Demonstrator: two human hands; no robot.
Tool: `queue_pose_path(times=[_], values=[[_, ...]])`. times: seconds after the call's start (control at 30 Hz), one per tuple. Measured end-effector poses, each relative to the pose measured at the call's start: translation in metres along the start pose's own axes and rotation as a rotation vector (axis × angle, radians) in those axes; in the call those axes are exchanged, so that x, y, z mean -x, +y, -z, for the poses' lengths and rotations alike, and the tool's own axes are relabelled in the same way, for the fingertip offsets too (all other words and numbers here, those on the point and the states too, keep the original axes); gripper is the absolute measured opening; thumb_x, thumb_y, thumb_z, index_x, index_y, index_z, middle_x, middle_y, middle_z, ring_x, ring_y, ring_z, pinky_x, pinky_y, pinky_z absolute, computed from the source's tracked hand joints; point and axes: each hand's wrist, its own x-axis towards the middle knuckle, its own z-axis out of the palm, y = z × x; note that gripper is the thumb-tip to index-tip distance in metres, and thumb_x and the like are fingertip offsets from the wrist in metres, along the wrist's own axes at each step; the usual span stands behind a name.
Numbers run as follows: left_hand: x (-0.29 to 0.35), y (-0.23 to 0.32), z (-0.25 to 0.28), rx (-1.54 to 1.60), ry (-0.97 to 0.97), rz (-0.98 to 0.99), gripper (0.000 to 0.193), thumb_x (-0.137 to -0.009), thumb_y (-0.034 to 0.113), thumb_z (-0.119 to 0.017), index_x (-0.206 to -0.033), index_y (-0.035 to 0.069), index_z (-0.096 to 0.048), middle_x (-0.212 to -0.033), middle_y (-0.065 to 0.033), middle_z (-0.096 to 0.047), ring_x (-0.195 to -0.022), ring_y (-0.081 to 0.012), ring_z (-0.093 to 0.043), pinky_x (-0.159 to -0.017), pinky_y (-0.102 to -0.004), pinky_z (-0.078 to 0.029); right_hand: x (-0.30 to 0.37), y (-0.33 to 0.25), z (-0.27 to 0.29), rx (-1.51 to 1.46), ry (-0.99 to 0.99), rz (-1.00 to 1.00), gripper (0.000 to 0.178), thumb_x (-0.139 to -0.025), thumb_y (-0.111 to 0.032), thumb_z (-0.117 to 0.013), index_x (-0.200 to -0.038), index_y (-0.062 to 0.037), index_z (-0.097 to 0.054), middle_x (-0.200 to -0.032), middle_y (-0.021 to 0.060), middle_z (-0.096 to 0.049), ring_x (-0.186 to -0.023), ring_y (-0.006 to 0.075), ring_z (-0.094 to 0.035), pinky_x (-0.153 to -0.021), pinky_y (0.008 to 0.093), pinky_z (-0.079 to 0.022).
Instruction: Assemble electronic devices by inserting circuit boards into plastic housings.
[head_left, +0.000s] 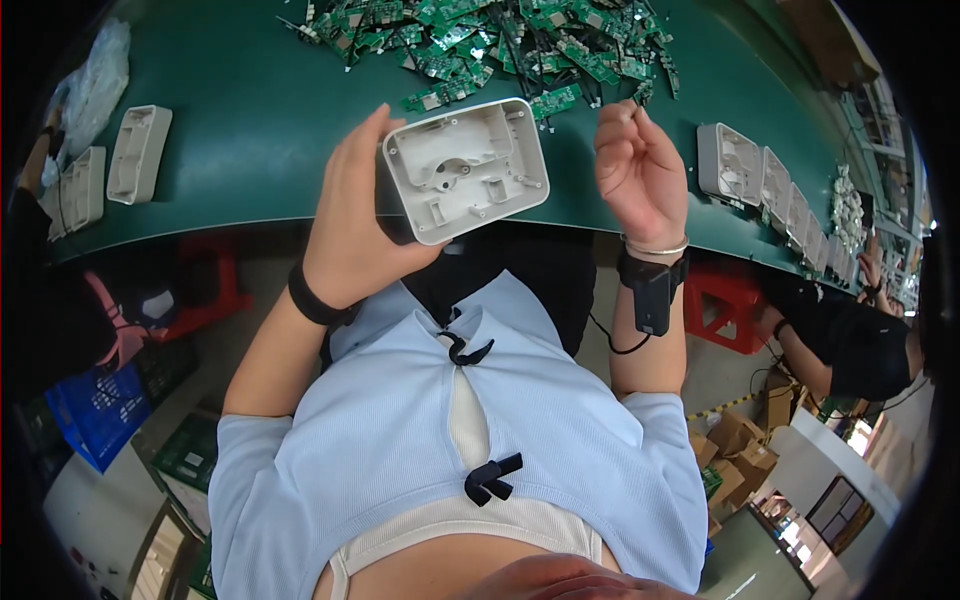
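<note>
My left hand (pixel 350 215) grips a white plastic housing (pixel 465 170) by its left side and lower corner, above the table's near edge. The housing is tilted with its open side up, showing screw posts, ribs and a round boss inside. To the right of it, my right hand (pixel 640 180) is raised, with thumb and forefinger pinched together. At those fingertips is a small green circuit board (pixel 644 93) with a dark wire, close to the edge of the pile. How the fingers hold it is partly hidden.
A heap of green circuit boards (pixel 460 40) with black wires covers the far middle of the green table (pixel 240 120). White housings (pixel 728 165) line the right edge; others (pixel 140 155) stand at left beside a clear plastic bag (pixel 98 85). Other people sit at both sides.
</note>
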Motion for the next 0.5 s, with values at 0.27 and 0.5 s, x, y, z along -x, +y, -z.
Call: queue_pose_path(times=[0.27, 0.5], values=[[0.007, -0.002, 0.004, -0.019, -0.028, 0.019, 0.105, -0.064, 0.017, -0.093, -0.155, 0.001, -0.041, -0.150, -0.0230, -0.050, -0.138, -0.0431, -0.050, -0.118, -0.0498, -0.040, 0.004, -0.024, -0.030, 0.587, -0.279, 0.152, 0.012, -0.108, -0.008, -0.057, -0.117, -0.0021, -0.063, -0.108, 0.0069, -0.060, -0.084, 0.0102, -0.051, -0.067, 0.0220, -0.046], [0.008, 0.001, 0.002, 0.101, -0.020, 0.042, 0.107, -0.065, 0.014, -0.094, -0.156, 0.002, -0.039, -0.151, -0.0225, -0.049, -0.140, -0.0419, -0.050, -0.119, -0.0479, -0.041, 0.015, -0.001, -0.033, 0.063, -0.250, 0.117, 0.011, -0.106, -0.011, -0.064, -0.114, -0.0033, -0.065, -0.108, 0.0062, -0.061, -0.082, 0.0095, -0.049, -0.067, 0.0234, -0.045]])
